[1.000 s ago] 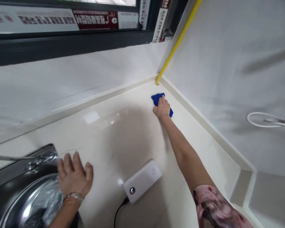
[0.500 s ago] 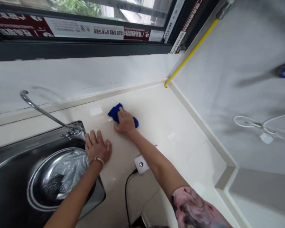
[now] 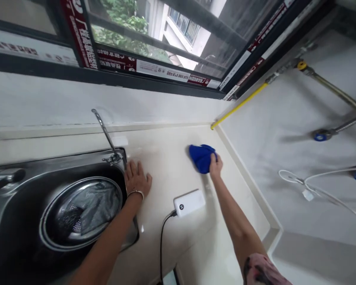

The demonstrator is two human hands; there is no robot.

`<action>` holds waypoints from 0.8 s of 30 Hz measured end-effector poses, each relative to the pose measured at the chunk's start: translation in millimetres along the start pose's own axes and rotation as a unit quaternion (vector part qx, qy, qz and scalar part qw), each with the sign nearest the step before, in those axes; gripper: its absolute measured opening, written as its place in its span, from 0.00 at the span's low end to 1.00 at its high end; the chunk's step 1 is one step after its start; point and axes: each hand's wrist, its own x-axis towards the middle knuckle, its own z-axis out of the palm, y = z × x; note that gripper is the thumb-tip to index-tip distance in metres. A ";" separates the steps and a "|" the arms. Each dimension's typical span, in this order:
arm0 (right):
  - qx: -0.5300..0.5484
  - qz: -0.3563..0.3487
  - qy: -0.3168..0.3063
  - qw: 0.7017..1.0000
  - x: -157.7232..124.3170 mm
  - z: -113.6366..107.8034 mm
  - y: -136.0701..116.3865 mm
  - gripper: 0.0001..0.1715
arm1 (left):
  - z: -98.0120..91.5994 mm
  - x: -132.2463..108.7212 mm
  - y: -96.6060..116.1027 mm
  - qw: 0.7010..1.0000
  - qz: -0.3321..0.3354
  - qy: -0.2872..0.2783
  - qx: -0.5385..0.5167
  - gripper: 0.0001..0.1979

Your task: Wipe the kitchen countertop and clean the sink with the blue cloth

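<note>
My right hand point(image 3: 216, 165) is closed on a bunched blue cloth point(image 3: 201, 157) that lies on the cream countertop point(image 3: 169, 166), toward the far right corner. My left hand point(image 3: 137, 179) rests flat with fingers stretched out on the countertop, right beside the edge of the steel sink point(image 3: 23, 206). A bracelet circles that wrist. Between my two forearms lies a white power bank point(image 3: 189, 202) with a black cable point(image 3: 163, 241) plugged into it.
A thin faucet point(image 3: 105, 132) rises at the sink's back edge; a round steel basin point(image 3: 81, 211) sits in the sink. A yellow pipe point(image 3: 240, 106) meets the counter corner. Pipes with blue valves point(image 3: 319, 137) and a white cord point(image 3: 311, 184) hang on the right wall. A window runs above.
My right hand has swept the blue cloth from the middle of the counter back toward the right corner. The view has tilted up, showing more window. My left hand stays by the sink.
</note>
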 end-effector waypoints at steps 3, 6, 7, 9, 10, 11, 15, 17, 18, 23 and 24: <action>-0.068 0.104 0.030 0.992 10.6 -26.6 48.6 0.34 | 3.4 -1.2 -1.7 1.000 0.009 0.006 -0.003 0.36; -0.130 0.147 0.010 0.980 3.6 -12.8 67.2 0.29 | 3.0 -2.0 -1.7 1.000 0.015 0.002 -0.010 0.36; -0.148 0.150 0.001 0.977 2.6 -1.9 65.9 0.30 | 2.6 -2.1 -1.5 1.000 0.016 0.000 -0.011 0.36; -0.175 0.141 -0.018 0.974 7.3 23.8 53.6 0.32 | 2.2 -2.3 -1.4 1.000 0.014 -0.004 -0.014 0.36; -0.184 0.130 -0.030 0.974 12.8 37.3 43.0 0.33 | 2.1 -2.5 -1.4 1.000 0.011 -0.007 -0.015 0.37; -0.191 0.116 -0.042 0.974 19.6 50.9 30.0 0.33 | 2.1 -2.7 -1.5 1.000 0.008 -0.011 -0.015 0.37; -0.198 0.031 -0.090 0.976 39.1 105.3 -41.8 0.35 | 2.2 -4.1 -2.4 1.000 0.010 -0.027 -0.009 0.37; -0.189 -0.040 -0.119 0.974 34.0 133.9 -83.4 0.36 | 2.3 -4.8 -3.0 0.999 0.015 -0.035 -0.008 0.37; -0.182 -0.080 -0.136 0.971 27.2 148.4 -104.0 0.36 | 2.5 -5.2 -3.3 0.999 0.016 -0.039 -0.009 0.37; -0.132 -0.276 -0.209 0.929 -27.0 208.5 -187.0 0.36 | 4.2 -7.0 -4.8 0.998 0.018 -0.055 -0.030 0.38; -0.121 -0.310 -0.220 0.917 -37.4 214.9 -197.4 0.36 | 4.6 -6.8 -5.1 0.998 0.019 -0.057 -0.034 0.38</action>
